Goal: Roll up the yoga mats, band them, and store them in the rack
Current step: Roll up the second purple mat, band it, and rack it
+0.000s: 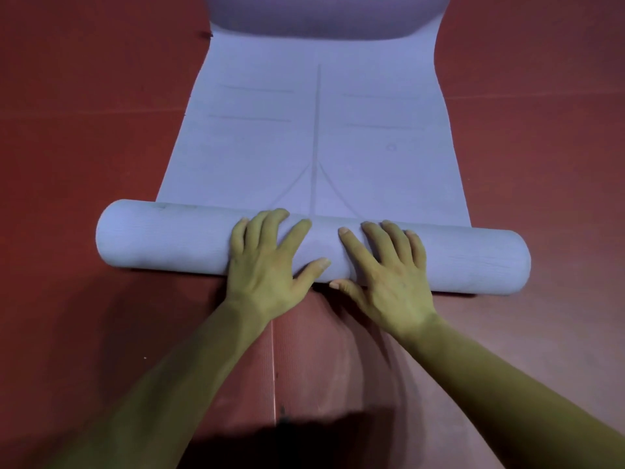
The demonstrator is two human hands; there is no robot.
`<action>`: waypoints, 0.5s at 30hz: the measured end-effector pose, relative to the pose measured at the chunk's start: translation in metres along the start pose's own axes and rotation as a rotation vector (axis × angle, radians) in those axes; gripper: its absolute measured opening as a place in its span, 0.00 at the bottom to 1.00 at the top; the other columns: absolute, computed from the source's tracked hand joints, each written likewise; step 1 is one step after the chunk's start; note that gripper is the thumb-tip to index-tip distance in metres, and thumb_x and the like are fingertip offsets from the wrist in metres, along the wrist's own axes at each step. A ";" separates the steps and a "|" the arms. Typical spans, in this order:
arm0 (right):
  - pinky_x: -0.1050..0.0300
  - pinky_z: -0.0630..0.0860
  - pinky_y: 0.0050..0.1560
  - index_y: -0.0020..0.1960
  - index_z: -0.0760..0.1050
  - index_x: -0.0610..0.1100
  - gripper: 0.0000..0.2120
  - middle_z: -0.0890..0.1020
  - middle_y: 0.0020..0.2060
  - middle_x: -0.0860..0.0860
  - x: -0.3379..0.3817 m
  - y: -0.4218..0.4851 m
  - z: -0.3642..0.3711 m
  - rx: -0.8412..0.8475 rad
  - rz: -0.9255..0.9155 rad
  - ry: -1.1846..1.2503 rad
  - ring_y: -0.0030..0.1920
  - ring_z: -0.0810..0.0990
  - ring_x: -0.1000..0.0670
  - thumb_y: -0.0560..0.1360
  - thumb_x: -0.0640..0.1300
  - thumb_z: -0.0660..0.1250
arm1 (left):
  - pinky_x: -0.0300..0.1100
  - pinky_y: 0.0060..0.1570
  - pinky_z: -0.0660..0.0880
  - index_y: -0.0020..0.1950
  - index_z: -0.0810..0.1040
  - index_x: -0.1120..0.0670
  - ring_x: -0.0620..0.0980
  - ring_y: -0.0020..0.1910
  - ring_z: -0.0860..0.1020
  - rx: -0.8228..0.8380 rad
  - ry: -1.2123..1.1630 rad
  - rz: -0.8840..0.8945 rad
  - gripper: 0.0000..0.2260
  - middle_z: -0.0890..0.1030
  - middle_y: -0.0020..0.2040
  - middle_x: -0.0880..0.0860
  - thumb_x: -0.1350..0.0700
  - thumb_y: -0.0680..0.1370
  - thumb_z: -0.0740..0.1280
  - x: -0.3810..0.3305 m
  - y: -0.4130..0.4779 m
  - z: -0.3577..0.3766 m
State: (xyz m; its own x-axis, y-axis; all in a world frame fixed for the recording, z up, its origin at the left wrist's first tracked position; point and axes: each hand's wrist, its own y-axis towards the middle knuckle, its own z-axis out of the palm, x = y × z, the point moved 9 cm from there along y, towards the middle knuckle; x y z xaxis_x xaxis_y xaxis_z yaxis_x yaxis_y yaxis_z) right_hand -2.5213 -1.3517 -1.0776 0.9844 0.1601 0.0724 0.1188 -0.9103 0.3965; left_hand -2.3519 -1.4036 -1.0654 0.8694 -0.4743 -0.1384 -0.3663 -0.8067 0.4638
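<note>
A pale purple yoga mat [314, 130] lies on the red floor, partly rolled. Its rolled part [162, 238] forms a thick cylinder across the view, near me. The flat part stretches away from the roll and carries faint alignment lines. My left hand [267, 262] presses flat on the roll just left of its middle, fingers spread. My right hand [385, 269] presses on the roll just right of the middle, fingers straight and thumb at the roll's near edge. The mat's far end [324, 25] curls upward at the top of the view.
The red floor [84, 130] surrounds the mat on both sides. A thin seam line [273, 360] runs along the floor toward me between my forearms. No band or rack is in view.
</note>
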 end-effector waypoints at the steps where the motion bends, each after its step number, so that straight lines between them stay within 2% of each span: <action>1: 0.35 0.63 0.70 0.75 0.72 0.49 0.34 0.75 0.68 0.43 0.000 0.001 0.001 0.009 -0.006 -0.002 0.69 0.72 0.35 0.78 0.70 0.61 | 0.61 0.71 0.62 0.67 0.79 0.51 0.61 0.66 0.73 -0.013 0.002 0.005 0.25 0.76 0.66 0.58 0.36 0.78 0.63 -0.001 -0.006 0.001; 4: 0.35 0.62 0.71 0.76 0.71 0.49 0.35 0.74 0.70 0.43 -0.002 0.007 0.002 0.037 0.010 0.002 0.70 0.71 0.35 0.77 0.71 0.60 | 0.62 0.73 0.60 0.67 0.79 0.51 0.62 0.66 0.74 -0.012 0.017 0.002 0.25 0.77 0.65 0.58 0.36 0.78 0.63 0.001 -0.005 0.007; 9: 0.34 0.58 0.72 0.78 0.68 0.52 0.38 0.70 0.72 0.39 -0.008 0.012 0.002 0.045 0.065 0.018 0.72 0.67 0.36 0.75 0.73 0.58 | 0.62 0.72 0.61 0.66 0.79 0.49 0.59 0.65 0.75 0.089 0.029 -0.018 0.25 0.78 0.64 0.55 0.35 0.79 0.59 0.007 0.024 0.016; 12: 0.34 0.57 0.74 0.77 0.69 0.52 0.35 0.71 0.70 0.39 -0.012 0.015 0.007 0.037 0.059 0.026 0.71 0.69 0.35 0.77 0.72 0.57 | 0.60 0.72 0.60 0.67 0.78 0.50 0.58 0.67 0.74 0.102 0.024 -0.051 0.26 0.77 0.65 0.55 0.35 0.79 0.57 0.008 0.031 0.018; 15: 0.35 0.57 0.73 0.76 0.70 0.52 0.34 0.73 0.69 0.40 -0.016 0.020 0.009 0.019 0.049 0.018 0.70 0.70 0.35 0.77 0.71 0.58 | 0.61 0.73 0.59 0.71 0.75 0.50 0.60 0.70 0.71 0.045 0.010 -0.077 0.26 0.75 0.68 0.58 0.37 0.80 0.59 0.008 0.022 0.014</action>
State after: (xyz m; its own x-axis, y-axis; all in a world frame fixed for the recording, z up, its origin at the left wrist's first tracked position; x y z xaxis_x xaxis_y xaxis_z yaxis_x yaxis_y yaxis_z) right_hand -2.5339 -1.3761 -1.0787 0.9867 0.1216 0.1078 0.0730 -0.9243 0.3747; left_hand -2.3574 -1.4297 -1.0685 0.8986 -0.4072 -0.1634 -0.3130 -0.8558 0.4119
